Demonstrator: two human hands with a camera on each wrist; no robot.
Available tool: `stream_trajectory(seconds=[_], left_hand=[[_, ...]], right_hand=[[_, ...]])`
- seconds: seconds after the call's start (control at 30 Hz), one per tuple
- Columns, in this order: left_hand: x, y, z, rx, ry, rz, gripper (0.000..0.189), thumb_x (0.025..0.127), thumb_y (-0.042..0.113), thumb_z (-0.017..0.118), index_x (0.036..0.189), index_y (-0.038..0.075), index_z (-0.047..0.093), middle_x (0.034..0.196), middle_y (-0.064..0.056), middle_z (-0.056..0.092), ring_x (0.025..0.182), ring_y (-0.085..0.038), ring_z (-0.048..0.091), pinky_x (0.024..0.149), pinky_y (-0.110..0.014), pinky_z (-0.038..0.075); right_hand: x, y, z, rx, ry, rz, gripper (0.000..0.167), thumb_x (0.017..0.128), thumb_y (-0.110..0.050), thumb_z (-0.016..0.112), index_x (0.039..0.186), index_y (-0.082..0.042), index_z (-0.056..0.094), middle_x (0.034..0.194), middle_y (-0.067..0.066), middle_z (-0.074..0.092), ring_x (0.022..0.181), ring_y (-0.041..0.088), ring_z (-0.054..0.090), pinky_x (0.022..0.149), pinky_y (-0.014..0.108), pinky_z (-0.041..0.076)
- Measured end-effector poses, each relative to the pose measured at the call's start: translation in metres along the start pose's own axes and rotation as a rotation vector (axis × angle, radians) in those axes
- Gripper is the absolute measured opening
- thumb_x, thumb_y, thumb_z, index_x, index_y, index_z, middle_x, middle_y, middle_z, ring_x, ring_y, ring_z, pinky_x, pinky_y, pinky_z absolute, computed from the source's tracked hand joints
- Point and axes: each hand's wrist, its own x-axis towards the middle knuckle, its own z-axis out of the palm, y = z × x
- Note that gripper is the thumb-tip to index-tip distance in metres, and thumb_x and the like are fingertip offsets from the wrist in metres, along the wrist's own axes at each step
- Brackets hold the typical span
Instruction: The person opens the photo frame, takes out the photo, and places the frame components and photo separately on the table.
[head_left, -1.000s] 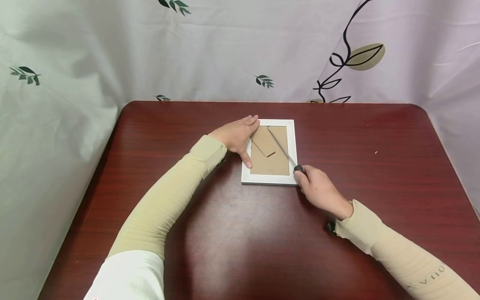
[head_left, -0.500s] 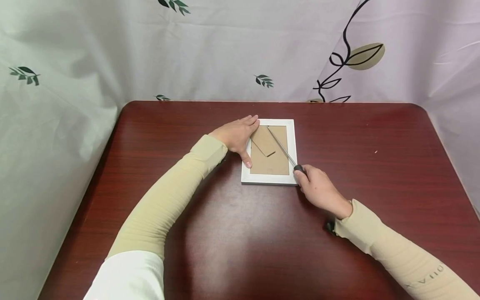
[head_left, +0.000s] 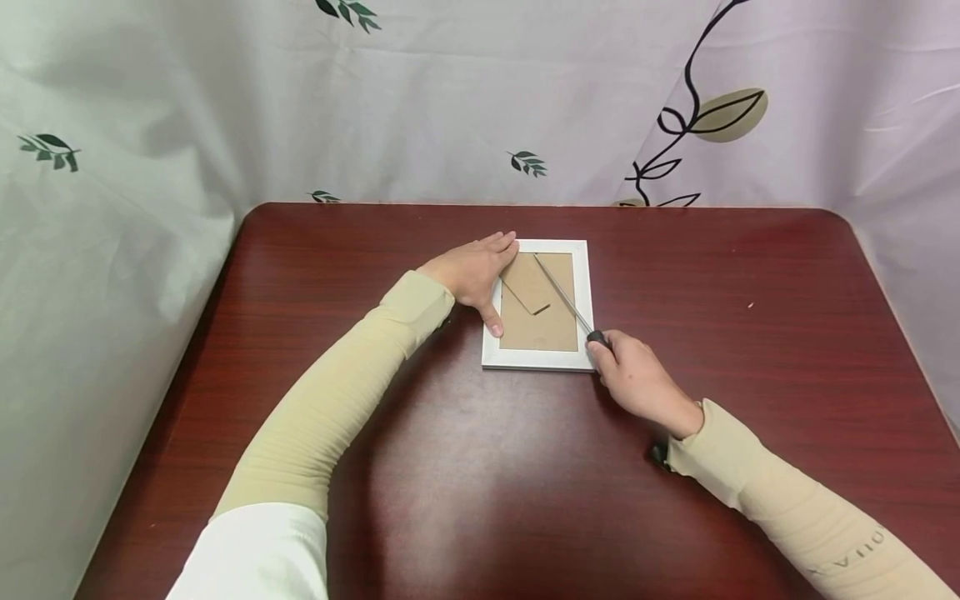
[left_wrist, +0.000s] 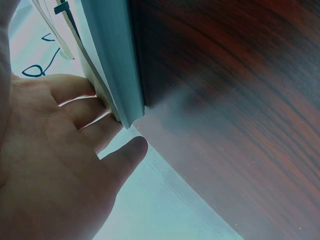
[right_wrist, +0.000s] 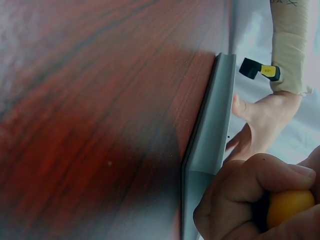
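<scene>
A white picture frame (head_left: 536, 360) lies flat on the table, with a brown board (head_left: 543, 335) inside its border. Dark lines on the board outline a slanted flap, ending in a small dark strip (head_left: 542, 309). My left hand (head_left: 472, 271) rests on the frame's left side, fingers spread and thumb on the border. At the lower right corner, my right hand (head_left: 641, 379) grips a screwdriver (head_left: 562, 294) by its handle. Its metal shaft slants across the board, the tip near the board's top edge. A yellow handle end (right_wrist: 290, 207) shows inside the curled fingers in the right wrist view.
The dark red wooden table (head_left: 480, 500) has rounded far corners. A tiny pale speck (head_left: 750, 305) lies to the right of the frame. Behind the table hangs a pale curtain (head_left: 450, 100) with a leaf print.
</scene>
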Motion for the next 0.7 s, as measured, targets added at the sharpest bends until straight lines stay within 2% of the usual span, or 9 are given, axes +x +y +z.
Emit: stream_trajectory(seconds=[0.7], left_hand=[[-0.0009, 0.0017, -0.002, 0.023, -0.013, 0.005, 0.148, 0.056, 0.065, 0.09, 0.159, -0.005, 0.009, 0.167, -0.021, 0.001, 0.154, -0.034, 0.003, 0.125, -0.035, 0.005]], right_hand=[[0.0002, -0.0005, -0.0002, 0.003, 0.006, 0.017, 0.026, 0.106, -0.015, 0.042, 0.09, 0.0, 0.056, 0.065, 0.004, 0.053, 0.059, 0.018, 0.05, 0.058, 0.032, 0.042]])
